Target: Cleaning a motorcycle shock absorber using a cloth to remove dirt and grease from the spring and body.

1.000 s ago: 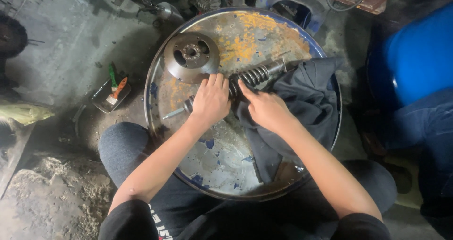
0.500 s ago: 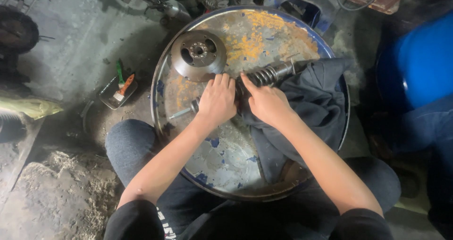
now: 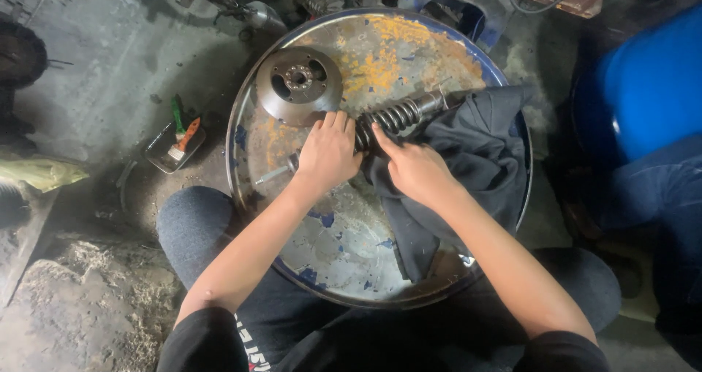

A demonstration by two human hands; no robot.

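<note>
A coil spring on a shaft [image 3: 380, 120] lies slantwise across the middle of a round drum top [image 3: 344, 248] — bare grey metal, scratched, with orange rust in the upper part of the frame and flecks of blue paint round the rim. The spring's dark coils are thick and evenly wound, ending at upper right in a dull metal collar; a thin rod sticks out at lower left. The left hand [image 3: 327, 155] is clamped over the shaft at the spring's lower end, fingers curled down around it. The right hand [image 3: 412, 169] lies just beside it, fingers together, pressing a dark, soft, crumpled cloth [image 3: 475, 160] against the coils — whether it grips the spring itself cannot be told. Touching the left fingertips, toward upper centre, sits a heavy round metal disc [image 3: 298, 85] with a bolted hub. On the concrete floor at left, a small tray [image 3: 174, 145] holds green and orange tools.
</note>
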